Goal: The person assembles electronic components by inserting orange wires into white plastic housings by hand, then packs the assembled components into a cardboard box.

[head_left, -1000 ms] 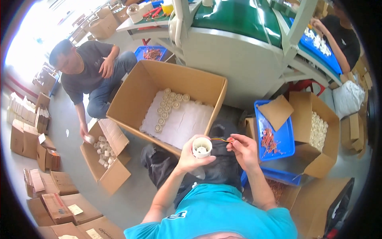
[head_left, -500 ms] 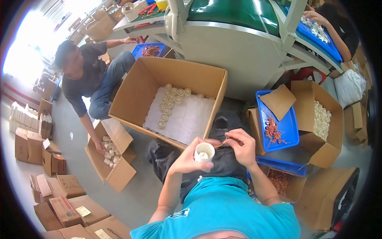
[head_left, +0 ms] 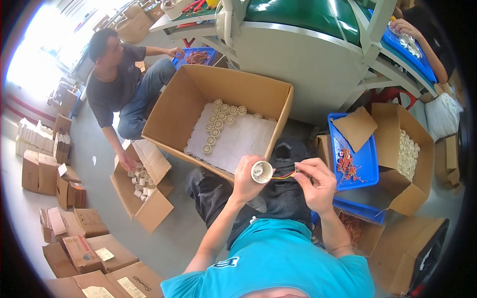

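Observation:
My left hand (head_left: 247, 180) grips a small white round socket (head_left: 261, 172), its open end facing me. My right hand (head_left: 316, 183) pinches thin yellow and red wires (head_left: 283, 175) that run from my fingers into the socket. Both hands are held above my lap, just in front of a big open cardboard box (head_left: 184, 107). That box has a white sheet on its floor with several more white sockets (head_left: 218, 120) in rows.
A blue tray (head_left: 365, 164) with loose red wires lies to my right, beside a box of white parts (head_left: 408, 154). Another person (head_left: 121, 82) crouches at left, one hand in a small box of sockets (head_left: 139, 180). A conveyor machine (head_left: 308, 44) stands behind.
My right hand has drawn away from the socket to the right, stretching the wires out between the hands. The crouching person has reached an arm toward a far blue tray.

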Motion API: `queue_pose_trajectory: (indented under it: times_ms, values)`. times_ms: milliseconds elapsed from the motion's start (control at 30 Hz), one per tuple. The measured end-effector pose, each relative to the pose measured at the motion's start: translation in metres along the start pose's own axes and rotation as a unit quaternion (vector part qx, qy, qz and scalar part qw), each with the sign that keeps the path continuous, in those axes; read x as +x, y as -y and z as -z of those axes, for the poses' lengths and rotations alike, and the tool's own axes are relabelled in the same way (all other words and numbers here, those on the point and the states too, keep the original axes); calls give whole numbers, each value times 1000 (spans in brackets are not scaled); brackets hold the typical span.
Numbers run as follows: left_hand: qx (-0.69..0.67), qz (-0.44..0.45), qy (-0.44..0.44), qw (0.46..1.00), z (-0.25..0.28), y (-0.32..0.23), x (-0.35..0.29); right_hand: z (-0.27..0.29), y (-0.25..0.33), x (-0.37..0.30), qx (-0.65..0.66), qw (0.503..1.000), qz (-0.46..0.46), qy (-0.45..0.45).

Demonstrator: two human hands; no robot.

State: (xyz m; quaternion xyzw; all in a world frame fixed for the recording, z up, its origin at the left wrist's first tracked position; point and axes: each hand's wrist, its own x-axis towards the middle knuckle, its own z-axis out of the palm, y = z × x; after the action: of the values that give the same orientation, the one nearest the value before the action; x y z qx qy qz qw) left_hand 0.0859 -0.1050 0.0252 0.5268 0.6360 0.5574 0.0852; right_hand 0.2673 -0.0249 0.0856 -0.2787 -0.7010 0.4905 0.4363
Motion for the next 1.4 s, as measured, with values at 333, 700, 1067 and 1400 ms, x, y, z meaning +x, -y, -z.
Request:
queue_pose_trajectory:
  times_ms: [333,700,1067,1400]
  values:
    - [73,-93,-7,993,1,5,0,-9,3,-3,-84,996,18,16]
    - [131,-117,49,983,-4,-5,5,-29,-4,-3,-92,995,23,33]
    - [75,-52,123,988,-22,-14,-2,-20,-29,-4,-95,992,34,70]
    - [7,-47,128,991,-42,-19,4,-19,-29,-16,-94,994,-41,23]
